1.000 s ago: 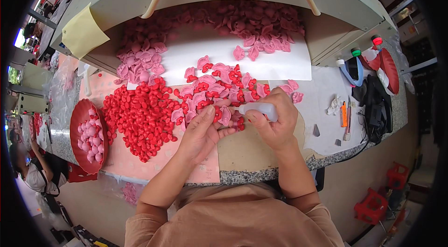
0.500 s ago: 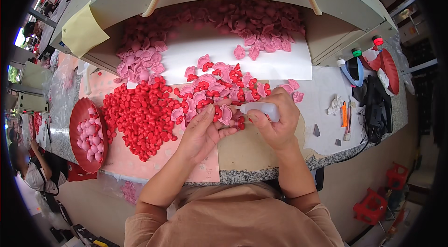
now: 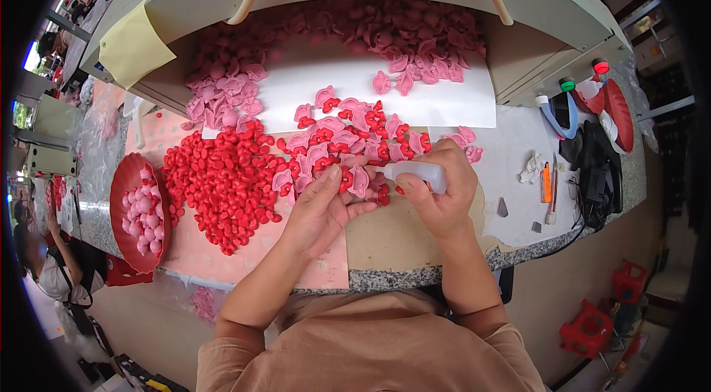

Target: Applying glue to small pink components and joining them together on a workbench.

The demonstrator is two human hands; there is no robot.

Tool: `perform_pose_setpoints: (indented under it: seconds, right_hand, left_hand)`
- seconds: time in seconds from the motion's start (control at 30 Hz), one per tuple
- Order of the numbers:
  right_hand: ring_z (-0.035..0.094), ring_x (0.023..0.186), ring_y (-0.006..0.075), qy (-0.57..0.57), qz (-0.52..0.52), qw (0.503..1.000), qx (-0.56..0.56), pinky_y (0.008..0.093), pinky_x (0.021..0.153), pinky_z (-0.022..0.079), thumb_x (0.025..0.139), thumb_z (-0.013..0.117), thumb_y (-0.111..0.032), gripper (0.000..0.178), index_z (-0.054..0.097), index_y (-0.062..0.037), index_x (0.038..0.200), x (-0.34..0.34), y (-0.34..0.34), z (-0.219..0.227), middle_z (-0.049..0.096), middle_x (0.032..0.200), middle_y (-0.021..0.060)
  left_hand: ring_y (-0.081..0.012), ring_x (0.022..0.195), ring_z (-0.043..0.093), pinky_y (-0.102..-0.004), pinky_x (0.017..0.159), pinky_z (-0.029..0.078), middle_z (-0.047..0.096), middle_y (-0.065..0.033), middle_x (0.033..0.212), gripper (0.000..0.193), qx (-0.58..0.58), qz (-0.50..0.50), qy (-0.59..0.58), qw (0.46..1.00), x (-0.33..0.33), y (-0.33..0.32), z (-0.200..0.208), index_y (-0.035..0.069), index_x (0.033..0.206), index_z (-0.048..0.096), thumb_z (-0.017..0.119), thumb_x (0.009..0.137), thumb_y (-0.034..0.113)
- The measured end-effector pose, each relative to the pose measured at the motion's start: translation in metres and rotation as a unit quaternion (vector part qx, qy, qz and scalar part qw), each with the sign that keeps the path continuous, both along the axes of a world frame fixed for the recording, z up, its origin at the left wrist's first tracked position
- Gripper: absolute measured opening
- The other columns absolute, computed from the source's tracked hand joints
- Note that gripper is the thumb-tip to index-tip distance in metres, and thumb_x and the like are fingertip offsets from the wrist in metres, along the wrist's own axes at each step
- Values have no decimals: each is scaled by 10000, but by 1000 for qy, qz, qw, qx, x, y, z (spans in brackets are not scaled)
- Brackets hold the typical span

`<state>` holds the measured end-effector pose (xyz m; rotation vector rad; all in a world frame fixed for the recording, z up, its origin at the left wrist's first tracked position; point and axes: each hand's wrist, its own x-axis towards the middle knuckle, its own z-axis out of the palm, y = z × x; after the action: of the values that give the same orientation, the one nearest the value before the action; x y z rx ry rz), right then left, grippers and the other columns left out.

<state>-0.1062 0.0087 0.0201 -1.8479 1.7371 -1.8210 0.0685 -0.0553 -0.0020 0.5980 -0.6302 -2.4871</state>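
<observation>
My left hand [image 3: 315,210] pinches a small pink curled-edge piece [image 3: 358,182] with a red bead-like part on its left side. My right hand [image 3: 450,192] is wrapped round a small translucent squeeze bottle [image 3: 422,173]. The bottle's narrow tip points left, at or very near the pink piece; whether they touch I cannot tell. A small red spot shows by my right thumb, too small to name. Just beyond my hands lies a cluster of pink pieces with red parts [image 3: 342,139]. A big heap of glossy red parts [image 3: 222,185] spreads to the left.
A red dish [image 3: 118,218] of pink balls stands at the far left. Loose pink pieces [image 3: 426,40] pile up under a grey hood [image 3: 533,3]. At the right lie an orange cutter [image 3: 546,183], crumpled tissue and a black bag [image 3: 596,170]. A person [image 3: 63,266] sits at the left.
My hands, the pink piece and the bottle keep nearly the same pose; the whole view has shifted very slightly. The person at the left has raised a hand a little.
</observation>
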Motion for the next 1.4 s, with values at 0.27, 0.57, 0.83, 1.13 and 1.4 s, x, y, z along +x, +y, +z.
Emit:
perform_pose_setpoints:
  seconds: [0.27, 0.57, 0.83, 1.13, 1.4]
  right_hand:
    - [446, 562, 176, 21, 1, 1000, 5, 279, 503, 352, 727, 728, -264, 308, 536, -26, 765, 0, -1, 2, 481, 657, 69]
    - [467, 565, 186, 30, 4, 1000, 1, 282, 509, 367, 713, 739, -267, 324, 547, -14, 776, 1, 0, 1, 497, 666, 81]
    - [500, 587, 204, 43, 3, 999, 4, 288, 528, 392, 695, 747, -250, 326, 553, -7, 791, 1, 1, 2, 521, 689, 97]
    - [493, 579, 203, 38, 8, 999, 4, 290, 521, 383, 684, 748, -218, 308, 548, 1, 765, 2, 2, 3, 517, 678, 97]
    - [460, 559, 191, 35, 4, 999, -4, 291, 503, 359, 678, 752, -208, 308, 534, 1, 741, 3, 1, 3, 488, 657, 86]
  left_hand:
    - [-176, 951, 584, -357, 819, 508, 580, -67, 1045, 436, -8, 15, -20, 1000, -2, 1, 5, -12, 1287, 392, 374, 973, 290]
    - [-227, 998, 564, -365, 872, 476, 558, -138, 1106, 431, -22, 11, -17, 1000, 0, 0, 6, 16, 1292, 401, 392, 967, 299]
    - [-229, 996, 565, -366, 874, 478, 555, -145, 1118, 442, -25, 23, -13, 999, 0, -1, 7, 20, 1305, 390, 399, 965, 301]
    - [-216, 1033, 550, -362, 877, 476, 541, -103, 1149, 467, -29, 22, -5, 999, 0, -3, 4, 24, 1315, 379, 432, 951, 313]
    - [-199, 1078, 530, -378, 888, 476, 478, -82, 1251, 462, -36, 32, -1, 999, 1, -4, 0, 34, 1323, 374, 440, 948, 296]
